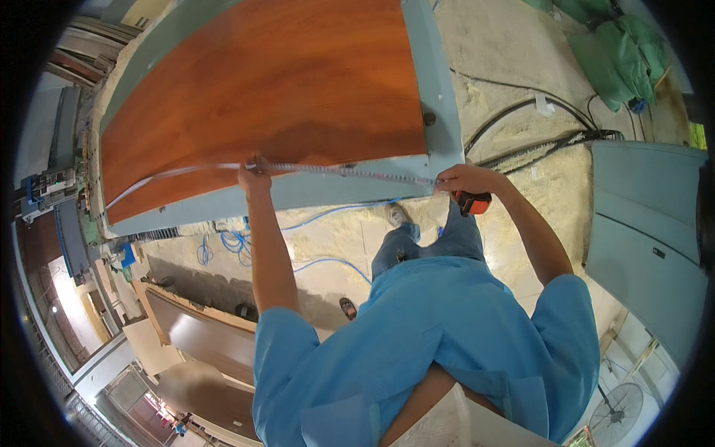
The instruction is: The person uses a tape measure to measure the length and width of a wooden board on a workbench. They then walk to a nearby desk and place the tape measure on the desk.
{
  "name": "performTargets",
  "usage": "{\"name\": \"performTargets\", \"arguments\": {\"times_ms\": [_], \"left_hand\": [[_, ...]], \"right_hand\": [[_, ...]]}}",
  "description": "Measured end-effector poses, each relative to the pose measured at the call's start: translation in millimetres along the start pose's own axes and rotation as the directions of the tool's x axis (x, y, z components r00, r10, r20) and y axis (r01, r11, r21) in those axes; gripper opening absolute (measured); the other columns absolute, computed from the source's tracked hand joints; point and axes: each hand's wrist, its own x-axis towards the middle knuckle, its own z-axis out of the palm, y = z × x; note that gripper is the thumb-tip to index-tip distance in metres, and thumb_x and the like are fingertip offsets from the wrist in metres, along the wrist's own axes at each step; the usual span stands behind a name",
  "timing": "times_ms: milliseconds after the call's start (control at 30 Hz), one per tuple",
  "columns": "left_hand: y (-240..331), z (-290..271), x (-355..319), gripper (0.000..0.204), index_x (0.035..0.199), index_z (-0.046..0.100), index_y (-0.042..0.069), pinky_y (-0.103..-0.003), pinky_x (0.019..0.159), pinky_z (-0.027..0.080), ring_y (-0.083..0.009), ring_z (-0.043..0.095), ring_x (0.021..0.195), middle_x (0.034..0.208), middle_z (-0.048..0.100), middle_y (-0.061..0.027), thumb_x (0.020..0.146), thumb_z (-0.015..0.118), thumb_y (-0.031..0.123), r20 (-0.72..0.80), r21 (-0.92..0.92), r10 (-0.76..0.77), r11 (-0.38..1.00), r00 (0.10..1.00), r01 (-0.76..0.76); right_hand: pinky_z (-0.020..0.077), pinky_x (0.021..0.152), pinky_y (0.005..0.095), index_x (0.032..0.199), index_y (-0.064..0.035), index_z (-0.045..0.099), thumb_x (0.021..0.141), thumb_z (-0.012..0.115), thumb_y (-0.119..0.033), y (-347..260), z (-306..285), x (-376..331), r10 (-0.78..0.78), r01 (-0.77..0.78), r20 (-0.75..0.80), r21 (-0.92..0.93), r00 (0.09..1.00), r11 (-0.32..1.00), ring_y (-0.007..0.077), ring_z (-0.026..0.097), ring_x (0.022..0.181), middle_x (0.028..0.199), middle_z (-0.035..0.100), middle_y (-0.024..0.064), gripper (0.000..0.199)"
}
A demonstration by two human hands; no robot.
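A tape measure's pale blade [357, 172] is drawn out along the near edge of a reddish-brown wood-grain board [283, 82]. My right hand [468, 179] grips the orange and black tape measure case [473, 203] just off the near right corner of the grey-green machine table [439, 112]. Farther left, my left hand [255, 177] pinches the blade above the board's near edge. Beyond that hand the blade curves on leftward over the board, down to its left corner. The board lies flat on the table.
Blue hoses [237, 242] lie on the dusty floor below the table. Black cables [521, 112] run across the floor at the right, near a grey-green cabinet [648, 223] and green sacks [618, 59]. Stacked brown panels [201, 335] stand at the lower left.
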Motion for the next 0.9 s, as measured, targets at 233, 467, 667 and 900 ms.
{"name": "performTargets", "arguments": {"times_ms": [233, 467, 667, 900], "left_hand": [[-17.2, -19.8, 24.0, 0.030, 0.095, 0.052, 0.001, -0.036, 0.072, 0.058, -0.0248, 0.063, 0.086, 0.091, 0.062, -0.0124, 0.107, 0.041, 0.026, -0.073, -0.035, 0.090, 0.995, 0.993, -0.093], [-1.5, -16.0, -17.5, 0.020, 0.101, 0.061, 0.000, -0.035, 0.072, 0.057, -0.0218, 0.062, 0.084, 0.088, 0.063, -0.0086, 0.102, 0.050, 0.016, -0.139, 0.154, 0.243, 0.963, 0.960, -0.222], [-77.3, 22.8, -83.4, 0.026, 0.101, 0.061, 0.006, -0.038, 0.082, 0.052, -0.0228, 0.060, 0.091, 0.096, 0.063, -0.0094, 0.102, 0.046, 0.026, -0.056, 0.309, 0.458, 0.853, 0.887, -0.421], [-208.4, 152.8, -157.8, 0.018, 0.100, 0.070, 0.005, -0.048, 0.071, 0.051, -0.0325, 0.068, 0.084, 0.085, 0.069, -0.0187, 0.090, 0.060, 0.016, 0.062, 0.839, 0.735, 0.328, 0.676, -0.434]], "right_hand": [[0.0499, 0.065, 0.0286, 0.105, -0.0042, 0.071, 0.097, 0.059, -0.033, -1.4, -44.7, 28.1, -0.136, 0.129, 0.169, 0.053, 0.976, 0.990, 0.0116, 0.061, 0.070, 0.079, 0.066, 0.0039, 0.032], [0.0485, 0.062, 0.0273, 0.100, -0.0038, 0.070, 0.100, 0.057, -0.032, -23.1, -68.1, 57.2, -0.226, 0.140, 0.412, 0.228, 0.883, 0.963, 0.0103, 0.061, 0.066, 0.074, 0.065, 0.0033, 0.031], [0.0480, 0.058, 0.0247, 0.101, -0.0034, 0.067, 0.099, 0.060, -0.034, -41.8, -103.6, 72.5, -0.163, -0.067, 0.554, 0.371, 0.816, 0.926, 0.0099, 0.062, 0.064, 0.073, 0.065, 0.0031, 0.032], [0.0480, 0.059, 0.0252, 0.104, -0.0041, 0.066, 0.098, 0.062, -0.031, -106.4, -176.9, 96.7, -0.182, -0.045, 0.573, 0.359, 0.799, 0.932, 0.0102, 0.062, 0.065, 0.075, 0.065, 0.0034, 0.028]]}}
